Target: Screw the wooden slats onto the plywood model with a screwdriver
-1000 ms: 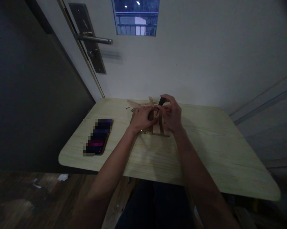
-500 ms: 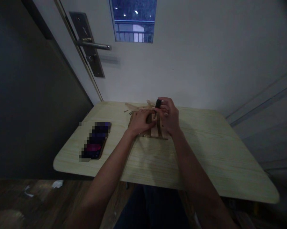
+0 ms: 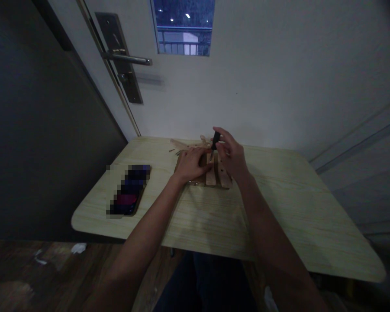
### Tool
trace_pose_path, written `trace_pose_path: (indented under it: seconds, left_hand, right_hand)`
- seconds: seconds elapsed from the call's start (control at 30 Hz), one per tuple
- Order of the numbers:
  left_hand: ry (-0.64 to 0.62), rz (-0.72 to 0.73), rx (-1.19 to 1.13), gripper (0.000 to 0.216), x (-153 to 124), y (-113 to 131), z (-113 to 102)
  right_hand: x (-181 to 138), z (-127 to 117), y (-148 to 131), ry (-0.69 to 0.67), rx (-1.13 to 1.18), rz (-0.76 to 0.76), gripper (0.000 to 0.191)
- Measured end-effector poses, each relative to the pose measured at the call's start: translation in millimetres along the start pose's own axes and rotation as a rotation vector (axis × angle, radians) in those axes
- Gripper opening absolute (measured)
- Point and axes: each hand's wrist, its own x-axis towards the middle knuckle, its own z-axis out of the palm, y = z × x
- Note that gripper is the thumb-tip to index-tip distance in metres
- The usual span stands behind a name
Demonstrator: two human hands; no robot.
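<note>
A small wooden assembly (image 3: 214,177) of flat slats lies on the pale wood table (image 3: 279,216) near its far edge. My left hand (image 3: 191,164) is closed on the assembly's left side and presses it down. My right hand (image 3: 231,157) pinches a small black-handled screwdriver (image 3: 215,140), held upright with its tip down on the wood beside my left fingertips. Loose wooden sticks (image 3: 182,144) and what look like small screws (image 3: 172,151) lie just behind the assembly.
A phone (image 3: 129,195) lies on the table's left part. A white door with a metal lever handle (image 3: 127,58) stands behind, with a small window (image 3: 183,27) above. Dark wall at the left, wooden floor (image 3: 26,273) below.
My right hand has raised the black screwdriver more upright above the wood. My left hand stays on the assembly. The view has shifted slightly.
</note>
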Motion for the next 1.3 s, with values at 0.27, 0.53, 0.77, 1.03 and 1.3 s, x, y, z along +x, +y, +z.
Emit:
trace_pose_path:
  seconds: [0.27, 0.53, 0.77, 1.03, 1.3]
  left_hand:
    - [0.004, -0.002, 0.007, 0.048, 2, 2, 1]
    - [-0.009, 0.009, 0.018, 0.049, 3, 5, 2]
    - [-0.022, 0.014, 0.001, 0.048, 5, 9, 2]
    - [-0.009, 0.051, 0.014, 0.047, 5, 5, 6]
    - [-0.027, 0.048, 0.044, 0.048, 5, 9, 5]
  right_hand:
    - [-1, 8, 4, 0.194, -0.072, 0.031, 0.036]
    - [-3, -2, 3, 0.070, -0.133, -0.038, 0.042]
    - [-9, -9, 4, 0.038, -0.034, 0.040, 0.048]
    - [-3, -2, 10, 0.208, -0.097, 0.016, 0.041]
    - [-6, -8, 11, 0.077, -0.153, -0.024, 0.048]
